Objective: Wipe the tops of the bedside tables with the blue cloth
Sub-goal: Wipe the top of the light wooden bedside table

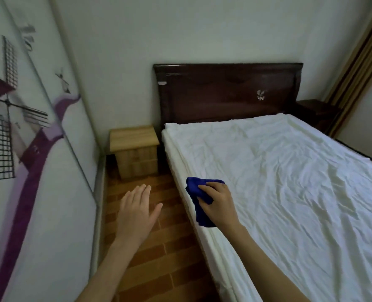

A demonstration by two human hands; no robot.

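Right grip (218,203): clamped on the blue cloth (193,188), which hangs from my grasp at the bed (289,171) edge. Left grip (137,211): spread apart, holding nothing. Bedside table (133,138): beside the bed's head end.

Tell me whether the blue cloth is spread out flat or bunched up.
Bunched up. The blue cloth is crumpled in the right hand, whose fingers curl round it, with a loose end hanging below.

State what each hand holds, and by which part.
Right hand grips the blue cloth around its bunched middle; left hand holds nothing, fingers straight.
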